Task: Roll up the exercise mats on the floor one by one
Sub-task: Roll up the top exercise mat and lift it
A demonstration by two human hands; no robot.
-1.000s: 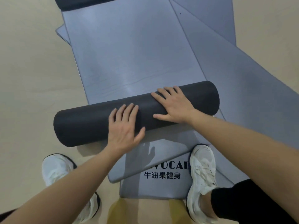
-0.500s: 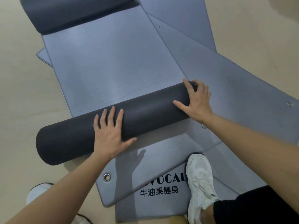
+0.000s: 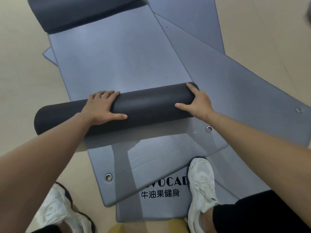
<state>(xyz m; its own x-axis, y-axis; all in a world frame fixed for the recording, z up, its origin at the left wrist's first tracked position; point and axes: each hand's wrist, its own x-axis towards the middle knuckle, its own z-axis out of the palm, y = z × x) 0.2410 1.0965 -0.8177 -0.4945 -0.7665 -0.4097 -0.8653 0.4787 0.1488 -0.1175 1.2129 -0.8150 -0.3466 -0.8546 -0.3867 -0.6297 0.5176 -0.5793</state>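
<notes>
Down at the lower left of the frame my left shoe stands on the bare beige floor. At the upper left a second dark roll lies across the top end of the flat grey sheet.

Left of centre, my left hand grips the half-rolled mat. Its fingers curl over the top of the roll and its thumb stretches along the near side. The roll lies across the middle of the frame, tilted a little, its left end sticking out past the sheet's edge over the floor.

Below the roll, a metal eyelet sits in the corner of an underlying mat. Just right of it, at lower centre, the printed mat shows black lettering.

Right of centre, my right hand holds the roll's right end, fingers wrapped over it and thumb pointing left along the near side. Below that hand my right shoe stands on the layered mats, covering the end of the lettering. Further right, another grey mat fans out at an angle.
</notes>
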